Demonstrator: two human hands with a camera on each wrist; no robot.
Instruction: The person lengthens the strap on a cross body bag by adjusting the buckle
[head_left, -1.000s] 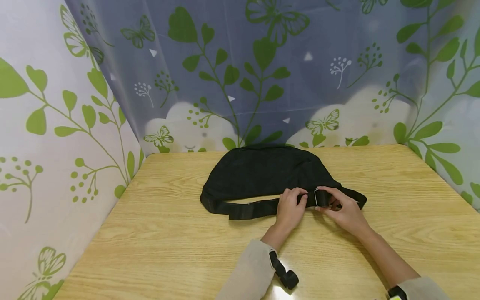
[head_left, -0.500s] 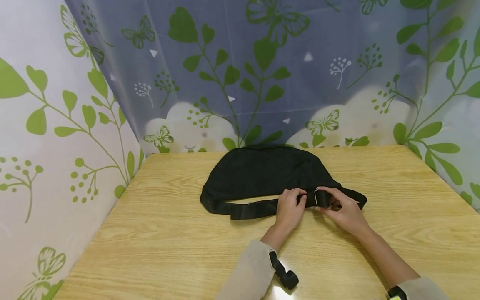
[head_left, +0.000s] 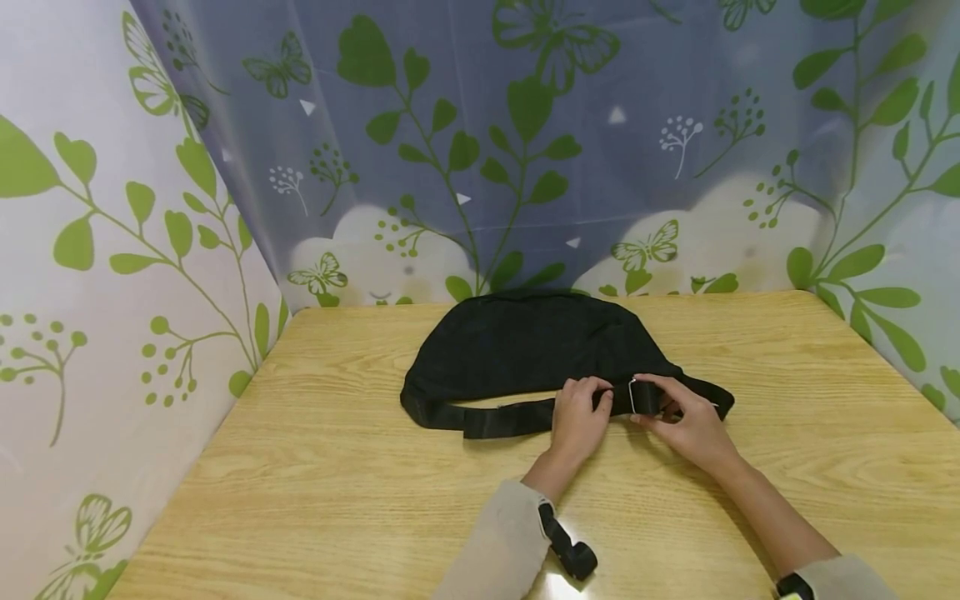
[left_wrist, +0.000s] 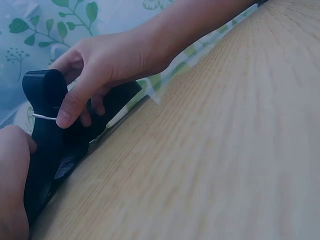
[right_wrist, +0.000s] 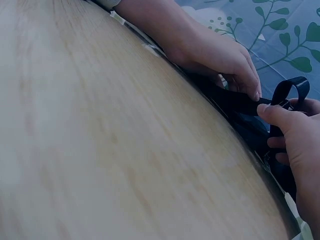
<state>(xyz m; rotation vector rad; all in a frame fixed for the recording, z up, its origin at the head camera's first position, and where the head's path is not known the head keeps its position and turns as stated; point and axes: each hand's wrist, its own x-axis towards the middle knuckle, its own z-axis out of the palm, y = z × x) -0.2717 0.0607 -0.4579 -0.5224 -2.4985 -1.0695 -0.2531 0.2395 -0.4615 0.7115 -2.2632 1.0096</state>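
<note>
A black waist bag (head_left: 525, 346) lies on the wooden table, its black strap (head_left: 506, 418) running along the near side. My left hand (head_left: 581, 421) pinches the strap near its middle. Just to the right, my right hand (head_left: 693, 425) grips a metal slider buckle (head_left: 632, 395) by its edges between thumb and fingers. A loop of strap (left_wrist: 44, 87) stands up out of the buckle in the left wrist view. The same loop (right_wrist: 295, 86) shows above the right thumb in the right wrist view. The strap's loose end lies to the left of my left hand.
The wooden table (head_left: 315, 483) reaches back to a patterned curtain (head_left: 450, 150) right behind the bag. Another leaf-print sheet (head_left: 135, 250) borders the left side. A black band (head_left: 566, 542) hangs from the left sleeve.
The strap's loose end has slid slightly to the right, toward my left hand. Both hands stay almost in place, and the bag has not moved.
</note>
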